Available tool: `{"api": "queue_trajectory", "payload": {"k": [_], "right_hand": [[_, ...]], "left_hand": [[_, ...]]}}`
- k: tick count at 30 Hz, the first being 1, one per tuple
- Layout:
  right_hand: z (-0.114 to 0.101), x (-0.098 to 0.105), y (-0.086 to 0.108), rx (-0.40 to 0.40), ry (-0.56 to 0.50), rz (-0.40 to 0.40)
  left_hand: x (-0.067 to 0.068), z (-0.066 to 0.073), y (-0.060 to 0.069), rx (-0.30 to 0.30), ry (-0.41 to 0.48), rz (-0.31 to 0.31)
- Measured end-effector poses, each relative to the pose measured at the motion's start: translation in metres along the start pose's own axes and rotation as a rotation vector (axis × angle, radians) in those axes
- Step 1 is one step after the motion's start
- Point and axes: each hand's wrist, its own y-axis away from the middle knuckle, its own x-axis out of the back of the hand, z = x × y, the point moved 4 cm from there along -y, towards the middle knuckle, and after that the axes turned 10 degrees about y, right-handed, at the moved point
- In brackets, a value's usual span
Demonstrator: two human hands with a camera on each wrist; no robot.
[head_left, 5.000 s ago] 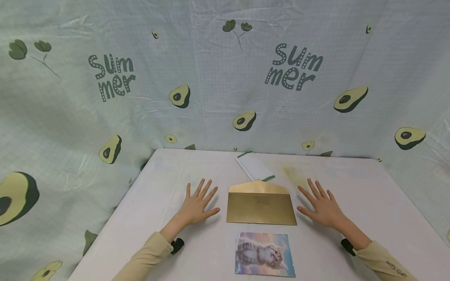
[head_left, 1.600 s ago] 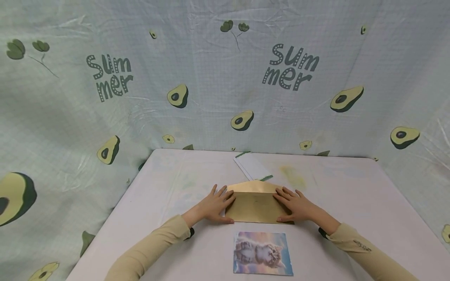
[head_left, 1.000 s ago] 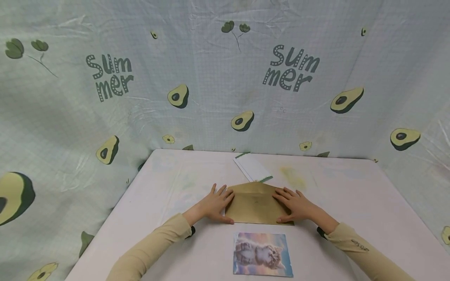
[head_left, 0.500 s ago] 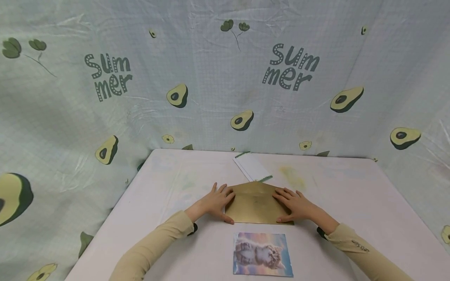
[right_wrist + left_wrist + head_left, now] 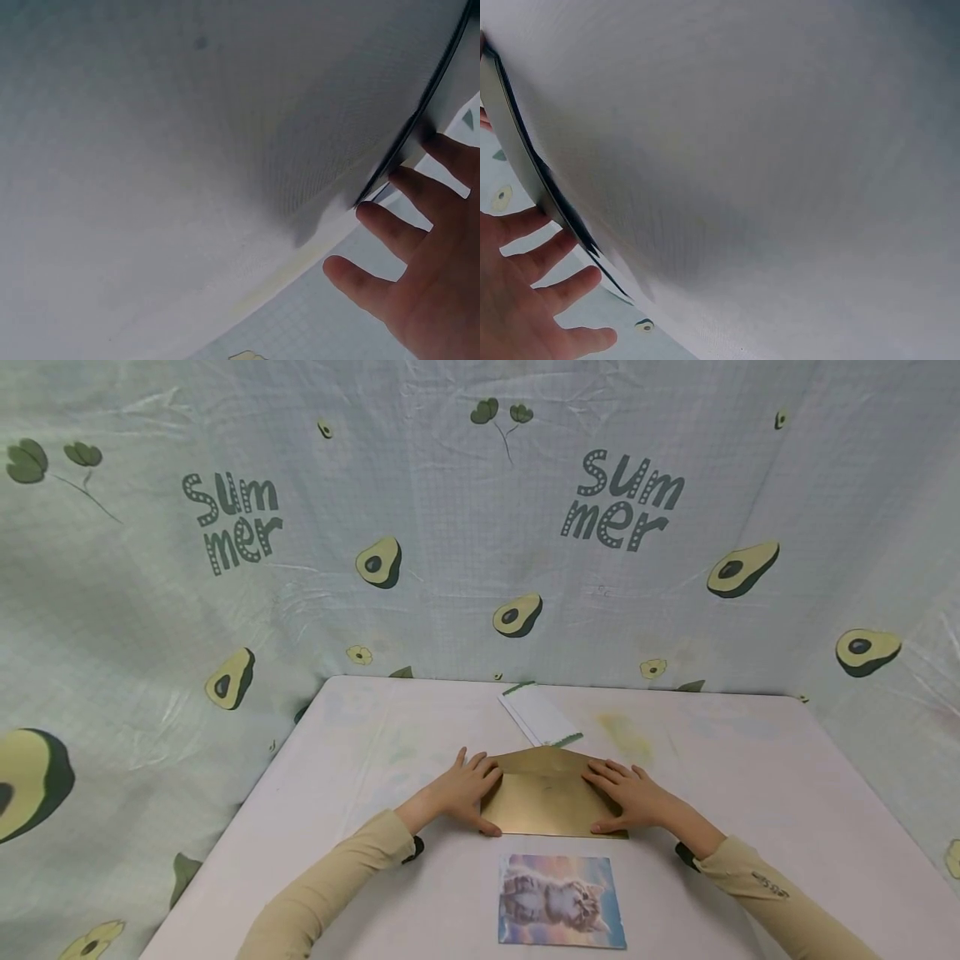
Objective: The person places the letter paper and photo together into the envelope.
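A gold envelope point(image 5: 542, 804), its pointed flap spread toward the far side, lies on the white table in the head view. My left hand point(image 5: 463, 793) touches its left end with fingers spread and the thumb at the near corner. On the right end, my right hand point(image 5: 632, 795) rests in the same way. In the left wrist view, fingertips point(image 5: 564, 241) meet the envelope's edge; some fingers stand off it. The right wrist view shows fingertips point(image 5: 405, 176) against the other end. Below the envelope lies a card with a kitten picture point(image 5: 558, 902).
Behind the envelope's flap lies a white paper piece with green-edged ends point(image 5: 538, 712). The table point(image 5: 360, 752) has faint yellow and green stains. A cloth printed with avocados point(image 5: 450, 485) hangs behind it and along the sides.
Both hands came in from either side, off the table, onto the envelope's ends. The flap then turned from pale to darker gold. Over the last half second, hardly anything moved.
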Motion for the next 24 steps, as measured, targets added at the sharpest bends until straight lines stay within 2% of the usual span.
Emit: {"api": "queue_trajectory", "payload": {"k": [15, 24], "right_hand": [[-0.002, 0.002, 0.003, -0.03, 0.009, 0.032], [-0.01, 0.008, 0.011, 0.018, 0.015, 0.086]], "left_hand": [[0.002, 0.001, -0.001, 0.0, -0.015, 0.031], [0.003, 0.001, 0.0, -0.001, -0.004, 0.033]]}}
